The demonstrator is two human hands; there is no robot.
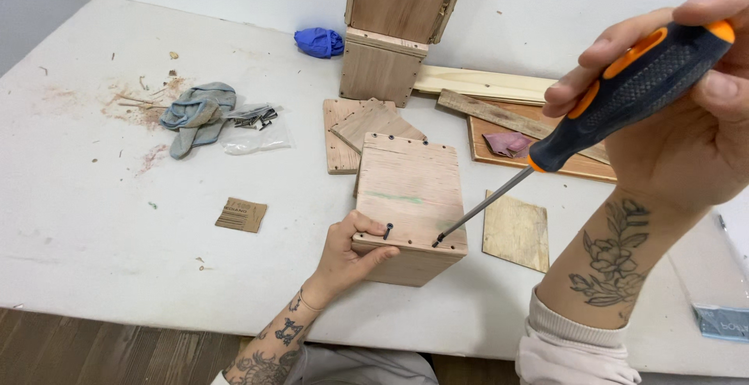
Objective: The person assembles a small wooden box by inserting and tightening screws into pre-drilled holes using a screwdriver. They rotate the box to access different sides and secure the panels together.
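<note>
1. Head view: a small wooden box (411,209) is seen on the white table (78,213), near the front edge, a little right of the middle.
2. The box is steadied by the left hand (353,251), whose fingers are closed around its near left corner.
3. A screwdriver (616,100) with a black and orange handle is gripped firmly in the closed right hand (686,104); its tip is set on a screw (438,240) near the front edge of the lid.
4. A second screw (388,230), left of the first, stands raised and is judged not yet driven in.
5. At the far edge of the lid, dark points are seen, probably screws already seated.
6. The work is judged about half done.
</note>
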